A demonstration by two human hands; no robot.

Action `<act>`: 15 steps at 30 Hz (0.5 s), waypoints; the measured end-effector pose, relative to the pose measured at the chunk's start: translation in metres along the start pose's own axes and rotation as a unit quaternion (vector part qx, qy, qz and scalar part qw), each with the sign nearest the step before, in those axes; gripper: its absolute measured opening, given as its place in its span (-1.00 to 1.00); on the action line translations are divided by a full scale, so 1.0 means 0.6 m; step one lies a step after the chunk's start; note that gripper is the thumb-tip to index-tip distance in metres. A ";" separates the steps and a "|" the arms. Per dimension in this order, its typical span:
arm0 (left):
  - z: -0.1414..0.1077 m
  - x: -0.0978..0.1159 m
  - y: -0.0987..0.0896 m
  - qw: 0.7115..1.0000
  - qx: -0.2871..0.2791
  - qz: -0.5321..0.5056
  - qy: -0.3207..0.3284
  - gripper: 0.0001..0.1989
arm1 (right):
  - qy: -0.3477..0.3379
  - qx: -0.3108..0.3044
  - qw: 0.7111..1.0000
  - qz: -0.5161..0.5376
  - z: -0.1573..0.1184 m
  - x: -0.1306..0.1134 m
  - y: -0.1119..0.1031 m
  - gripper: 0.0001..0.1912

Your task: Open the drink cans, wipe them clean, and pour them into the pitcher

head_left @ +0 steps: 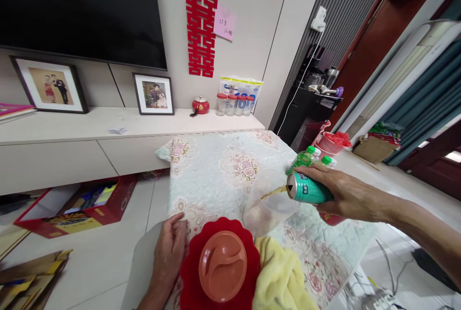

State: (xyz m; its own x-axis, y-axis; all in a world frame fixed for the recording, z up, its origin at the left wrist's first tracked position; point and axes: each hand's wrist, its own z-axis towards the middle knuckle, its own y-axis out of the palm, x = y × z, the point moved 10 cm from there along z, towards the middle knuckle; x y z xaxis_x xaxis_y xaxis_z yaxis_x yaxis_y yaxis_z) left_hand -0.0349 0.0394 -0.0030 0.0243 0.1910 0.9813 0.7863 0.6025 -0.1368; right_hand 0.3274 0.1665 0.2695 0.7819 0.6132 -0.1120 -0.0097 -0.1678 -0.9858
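My right hand [336,190] is wrapped round a green drink can [310,189] and holds it tipped on its side. A stream of brownish liquid [273,192] runs from the can's mouth into a translucent plastic container [266,219] on the table. At the table's near left edge rests my left hand [170,243], its fingers loosely stretched and holding nothing. Close beside it lies a red scalloped tray [190,271] with an orange divided dish [224,267] on top. A yellow cloth [281,276] is bunched to the right of the tray.
Several green-capped bottles [305,155] stand behind the can. A floral tablecloth [212,171] covers the table. Beyond it is a white cabinet [144,127] with lidded jars [235,105]. On the floor at left sits a red box [82,211]; cables [392,267] lie at right.
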 end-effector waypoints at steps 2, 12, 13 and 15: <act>0.000 -0.001 0.000 1.000 0.000 0.006 0.000 -0.33 | -0.008 0.004 1.000 -0.010 0.002 -0.004 -0.002 -0.15; -0.007 0.008 0.004 1.000 -0.007 -0.015 0.003 -0.35 | -0.098 0.016 0.989 -0.113 0.023 -0.040 -0.003 -0.17; -0.007 0.009 0.005 1.000 -0.007 -0.014 0.006 -0.36 | -0.108 0.018 0.986 -0.127 0.026 -0.046 -0.003 -0.18; -0.007 0.009 0.005 1.000 -0.007 -0.015 0.008 -0.37 | -0.125 0.042 0.980 -0.150 0.030 -0.060 -0.008 -0.19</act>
State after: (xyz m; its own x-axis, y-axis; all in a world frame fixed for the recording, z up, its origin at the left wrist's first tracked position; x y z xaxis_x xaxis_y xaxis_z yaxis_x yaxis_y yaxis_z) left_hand -0.0298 0.0391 0.0027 0.0098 0.1605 0.9870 0.7959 0.5963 -0.1049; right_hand 0.2881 0.1594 0.2758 0.5801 0.7971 0.1675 0.1376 0.1068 -0.9847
